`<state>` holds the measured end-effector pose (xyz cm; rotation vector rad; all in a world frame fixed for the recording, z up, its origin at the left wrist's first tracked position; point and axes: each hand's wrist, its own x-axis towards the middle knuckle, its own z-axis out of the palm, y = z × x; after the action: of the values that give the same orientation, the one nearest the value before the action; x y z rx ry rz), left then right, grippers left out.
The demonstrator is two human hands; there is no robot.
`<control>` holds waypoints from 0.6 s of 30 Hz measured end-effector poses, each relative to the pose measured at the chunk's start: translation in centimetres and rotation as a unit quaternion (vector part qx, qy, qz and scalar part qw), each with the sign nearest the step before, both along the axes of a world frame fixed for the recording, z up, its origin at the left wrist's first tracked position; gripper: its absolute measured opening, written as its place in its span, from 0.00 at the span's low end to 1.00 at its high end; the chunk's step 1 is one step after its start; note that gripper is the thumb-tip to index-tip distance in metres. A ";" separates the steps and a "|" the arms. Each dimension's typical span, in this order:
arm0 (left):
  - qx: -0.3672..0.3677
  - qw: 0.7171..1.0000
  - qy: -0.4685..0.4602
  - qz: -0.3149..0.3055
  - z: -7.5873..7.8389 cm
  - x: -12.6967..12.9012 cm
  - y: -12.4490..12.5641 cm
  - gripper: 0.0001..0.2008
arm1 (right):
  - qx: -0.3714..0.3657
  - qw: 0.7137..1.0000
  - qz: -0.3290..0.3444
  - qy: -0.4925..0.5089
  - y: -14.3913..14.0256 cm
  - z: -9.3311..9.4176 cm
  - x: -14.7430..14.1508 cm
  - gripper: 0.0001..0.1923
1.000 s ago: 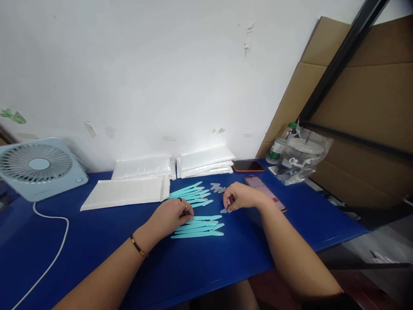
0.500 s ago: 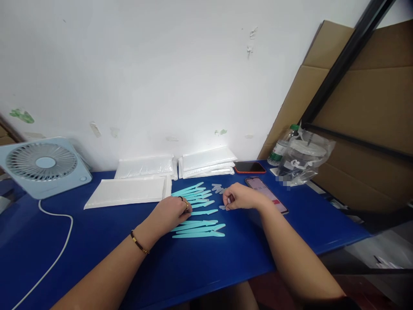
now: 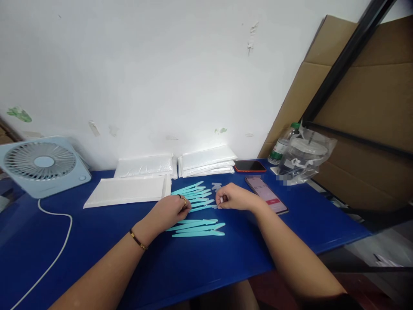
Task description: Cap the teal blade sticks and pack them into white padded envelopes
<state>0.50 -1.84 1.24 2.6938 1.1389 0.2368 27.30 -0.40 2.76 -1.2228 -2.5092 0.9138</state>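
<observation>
Left hand (image 3: 177, 208): fingers closed, pinching a teal stick (image 3: 204, 208) near its left end; that end is hidden under the fingers. Stick lies mid-table, its tip pointing at the other hand. Right hand (image 3: 231, 197): fingers bent in, thumb and finger pinching a small clear cap (image 3: 214, 206) right at the stick's tip; can't tell how far on it sits.

Other sticks: upper row (image 3: 193, 189) just beyond the held one, tips fanned to the right; lower row (image 3: 200, 234) on the near side, lying roughly parallel. Left hand blocks the ends of several. Loose caps (image 3: 216, 186) just beyond the right hand, which may hide more of them; count unclear.

Around: front pack (image 3: 127, 190), white, lies past the left hand; back pack (image 3: 145, 165) behind it; pack stack (image 3: 208, 161) to its right, by the wall (image 3: 161, 77). Red-edged phone (image 3: 250, 166) beside the stack. Lit phone (image 3: 267, 194) next to the right wrist, which covers part of its near edge. Bottle (image 3: 278, 150) and bagged cup (image 3: 303, 157) at far right, in front of cardboard (image 3: 371, 99). Fan (image 3: 41, 165) far left, white cord (image 3: 66, 237) running toward the near edge of the blue table (image 3: 200, 267), well apart from the hands.
</observation>
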 end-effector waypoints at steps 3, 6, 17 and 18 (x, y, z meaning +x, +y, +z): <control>-0.008 1.000 0.006 0.009 0.0 -0.4 0.1 0.11 | 0.004 1.000 -0.011 -0.011 0.2 -0.1 0.1 0.03; -0.012 1.000 0.011 0.017 0.1 -0.7 0.3 0.11 | 0.009 0.999 -0.025 -0.020 0.3 0.0 0.5 0.03; -0.017 0.998 -0.038 0.043 -0.1 -0.2 0.1 0.12 | 0.020 0.998 -0.043 0.034 0.4 -0.9 -1.2 0.06; -0.012 0.997 -0.049 0.056 -0.1 -0.2 0.1 0.11 | 0.036 0.996 -0.068 0.037 0.6 -0.8 -0.9 0.07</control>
<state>0.31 -1.77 1.18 2.5700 1.2572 0.3657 26.40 0.18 1.98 -1.2955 -2.3481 0.8121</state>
